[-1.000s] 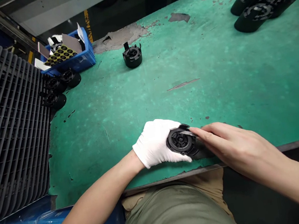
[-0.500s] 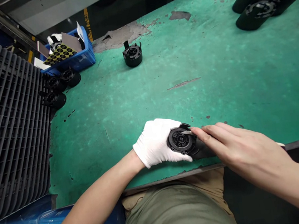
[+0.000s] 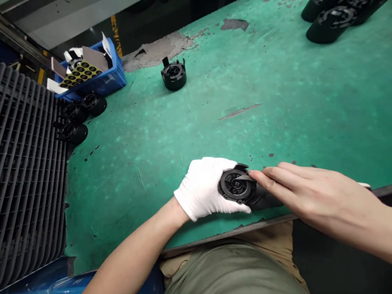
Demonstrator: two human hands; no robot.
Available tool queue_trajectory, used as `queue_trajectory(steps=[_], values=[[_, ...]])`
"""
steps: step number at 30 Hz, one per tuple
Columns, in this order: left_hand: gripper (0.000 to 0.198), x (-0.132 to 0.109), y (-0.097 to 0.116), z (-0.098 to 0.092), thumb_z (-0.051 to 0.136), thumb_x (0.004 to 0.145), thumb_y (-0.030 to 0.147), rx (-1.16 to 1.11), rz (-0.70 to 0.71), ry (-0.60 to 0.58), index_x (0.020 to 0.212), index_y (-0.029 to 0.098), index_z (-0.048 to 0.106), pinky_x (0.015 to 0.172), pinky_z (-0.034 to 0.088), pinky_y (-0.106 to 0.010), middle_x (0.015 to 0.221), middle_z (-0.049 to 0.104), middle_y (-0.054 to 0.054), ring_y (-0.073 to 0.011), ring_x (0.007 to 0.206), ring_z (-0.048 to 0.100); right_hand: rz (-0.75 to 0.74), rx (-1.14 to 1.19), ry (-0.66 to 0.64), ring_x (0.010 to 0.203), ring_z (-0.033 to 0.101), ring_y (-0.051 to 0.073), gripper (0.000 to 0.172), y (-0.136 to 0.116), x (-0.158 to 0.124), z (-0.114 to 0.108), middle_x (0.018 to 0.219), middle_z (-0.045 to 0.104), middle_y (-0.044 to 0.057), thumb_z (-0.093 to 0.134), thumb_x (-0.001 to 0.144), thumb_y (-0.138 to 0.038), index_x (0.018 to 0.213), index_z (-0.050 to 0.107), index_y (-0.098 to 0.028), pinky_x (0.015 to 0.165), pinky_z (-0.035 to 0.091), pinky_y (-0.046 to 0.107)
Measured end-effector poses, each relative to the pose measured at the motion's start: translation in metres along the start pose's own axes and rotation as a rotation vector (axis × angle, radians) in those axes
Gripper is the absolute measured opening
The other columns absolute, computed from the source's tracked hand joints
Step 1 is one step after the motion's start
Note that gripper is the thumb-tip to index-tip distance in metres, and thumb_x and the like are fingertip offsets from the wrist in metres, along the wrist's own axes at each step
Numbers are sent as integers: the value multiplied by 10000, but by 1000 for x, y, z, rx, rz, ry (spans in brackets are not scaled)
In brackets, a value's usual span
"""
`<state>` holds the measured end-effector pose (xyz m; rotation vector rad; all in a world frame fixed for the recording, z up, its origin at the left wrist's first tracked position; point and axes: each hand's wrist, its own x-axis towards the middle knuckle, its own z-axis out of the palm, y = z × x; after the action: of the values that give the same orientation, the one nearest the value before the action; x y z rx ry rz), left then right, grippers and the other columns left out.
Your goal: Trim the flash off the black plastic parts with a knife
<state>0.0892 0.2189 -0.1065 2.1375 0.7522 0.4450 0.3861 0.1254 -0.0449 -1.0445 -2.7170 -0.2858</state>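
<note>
Near the front edge of the green table, my left hand (image 3: 206,188), in a white glove, is wrapped round a round black part (image 3: 236,186) whose ribbed face points up. My bare right hand (image 3: 292,185) pinches a thin pointed metal blade (image 3: 245,177), its tip over the middle of that face. Most of the tool is hidden inside my fingers, with a pale end showing past the far side of the hand. The black part's lower right side runs under my right hand.
A similar black part (image 3: 173,75) stands at the back of the green table (image 3: 166,136). Taller black cylinders (image 3: 327,26) are at the back right. A blue bin (image 3: 113,76) with cards and several black parts (image 3: 94,104) sit at the left, beside a grey ribbed stack (image 3: 14,163).
The blade tip has shifted slightly left and down on the black part's face, with my right hand moving a little. My left hand keeps its hold.
</note>
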Motion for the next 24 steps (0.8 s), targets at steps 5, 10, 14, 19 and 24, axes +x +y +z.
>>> queue_trajectory(steps=[5, 10, 14, 19, 24], values=[[1080, 0, 0, 0, 1054, 760, 1070, 3, -11, -8, 1470, 264, 935, 1176, 761, -590, 1338, 1003, -164, -498, 1284, 979, 128, 110, 51, 931, 761, 277, 850, 1, -14, 12, 1159, 820, 110, 515, 1047, 75, 1866, 563, -146, 743, 546, 371], [1084, 1, 1, 0, 1052, 758, 1074, 20, -12, -10, 1481, 275, 935, 1160, 759, -576, 1308, 1000, -157, -488, 1264, 975, 175, 120, 43, 948, 765, 289, 889, 1, -26, 23, 1207, 832, 118, 492, 1075, 58, 1924, 531, -203, 761, 546, 388], [1045, 2, 2, -1, 1044, 777, 1071, 15, -6, -6, 1438, 269, 943, 1140, 756, -566, 1285, 998, -153, -482, 1242, 976, 148, 95, 49, 963, 764, 273, 830, 2, -24, 25, 1201, 831, 115, 488, 1077, 71, 1867, 574, -172, 775, 543, 375], [1019, 3, 5, -2, 1057, 767, 1062, 20, -22, -32, 1415, 282, 945, 1100, 745, -530, 1269, 1001, -136, -471, 1244, 975, 128, 42, 80, 907, 710, 250, 660, -1, -11, 18, 1111, 790, 83, 484, 1085, 87, 1679, 673, -129, 732, 490, 368], [964, 4, 5, -2, 1055, 806, 1031, 28, -5, -35, 1396, 276, 942, 1091, 735, -510, 1227, 999, -115, -442, 1196, 980, 36, -40, 31, 924, 708, 244, 500, 0, 1, 5, 1065, 777, 79, 477, 1146, 79, 1581, 681, -60, 782, 547, 361]])
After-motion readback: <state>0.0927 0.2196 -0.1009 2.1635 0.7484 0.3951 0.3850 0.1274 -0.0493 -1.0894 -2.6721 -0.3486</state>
